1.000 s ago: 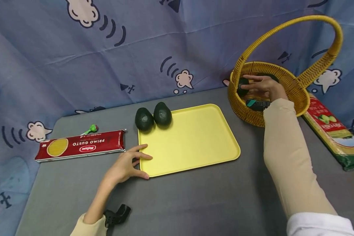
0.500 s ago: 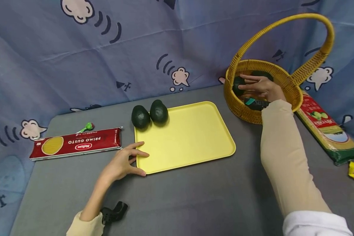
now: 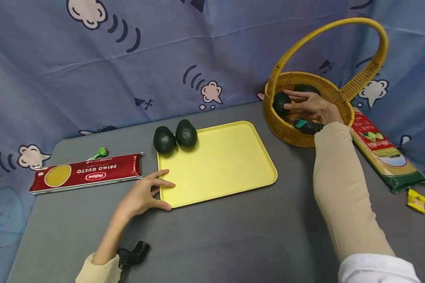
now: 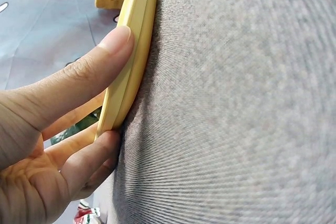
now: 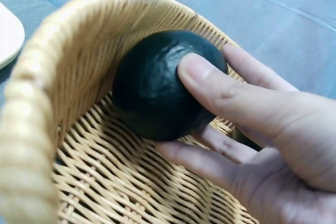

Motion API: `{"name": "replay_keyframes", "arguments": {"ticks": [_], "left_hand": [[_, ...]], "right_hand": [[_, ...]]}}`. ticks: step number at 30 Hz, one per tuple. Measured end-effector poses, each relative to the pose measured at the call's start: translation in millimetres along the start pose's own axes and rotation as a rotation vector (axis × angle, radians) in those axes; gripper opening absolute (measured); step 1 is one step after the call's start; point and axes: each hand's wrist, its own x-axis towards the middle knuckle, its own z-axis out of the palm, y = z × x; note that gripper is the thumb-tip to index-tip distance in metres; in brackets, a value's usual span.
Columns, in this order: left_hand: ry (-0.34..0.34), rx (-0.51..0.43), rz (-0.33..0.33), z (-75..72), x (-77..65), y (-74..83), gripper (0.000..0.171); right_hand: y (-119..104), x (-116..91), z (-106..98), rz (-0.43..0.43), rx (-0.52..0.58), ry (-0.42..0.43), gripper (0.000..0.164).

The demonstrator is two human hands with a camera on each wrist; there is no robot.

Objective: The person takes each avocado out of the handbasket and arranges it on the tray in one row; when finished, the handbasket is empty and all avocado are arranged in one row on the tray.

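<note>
In the head view my left hand [image 3: 141, 196] holds the near left corner of a yellow tray [image 3: 219, 165]. Its thumb lies on the tray's rim in the left wrist view, the other fingers along the side. Two dark green avocados, one [image 3: 164, 140] beside the other [image 3: 186, 134], sit at the tray's far left corner. My right hand [image 3: 311, 107] reaches into a wicker basket [image 3: 290, 135]. There it grips an avocado [image 5: 163, 87] between thumb and fingers, close to the basket wall. Another avocado [image 3: 306, 89] lies behind that hand, partly hidden.
The basket's tall handle [image 3: 340, 22] arches over the right hand. A red spaghetti pack [image 3: 86, 173] and a green lollipop [image 3: 100, 152] lie left of the tray. Right of the basket are a long red and green food pack [image 3: 386, 151] and a yellow wrapped sweet [image 3: 416, 200].
The head view has turned a little to the right, so things sit further left in it. Both hands stay at the tray corner and in the basket.
</note>
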Motion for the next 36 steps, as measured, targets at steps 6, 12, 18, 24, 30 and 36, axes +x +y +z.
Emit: {"name": "replay_keyframes", "arguments": {"ticks": [6, 12, 18, 24, 30, 36], "left_hand": [[-0.007, 0.01, -0.001, -0.1, 0.2, 1.1, 0.048], [-0.009, 0.016, -0.002, -0.5, -0.7, 2.0, 0.049], [-0.012, 0.004, -0.008, -0.6, -0.9, 3.1, 0.049], [-0.011, 0.011, -0.002, -0.8, -0.5, 4.0, 0.049], [-0.013, 0.009, 0.001, -1.3, -1.0, 4.5, 0.049], [-0.021, -0.011, -0.018, -0.2, -2.0, 5.2, 0.048]], "right_hand": [[1, -7, -4, -0.018, -0.002, -0.014, 0.074], [2, -14, -5, -0.029, -0.02, -0.02, 0.073], [4, -19, -7, -0.055, -0.014, -0.02, 0.072], [5, -27, -10, -0.101, -0.049, -0.009, 0.07], [6, -36, -12, -0.189, -0.04, -0.025, 0.069], [9, -55, -7, -0.263, 0.102, -0.041, 0.068]]}}
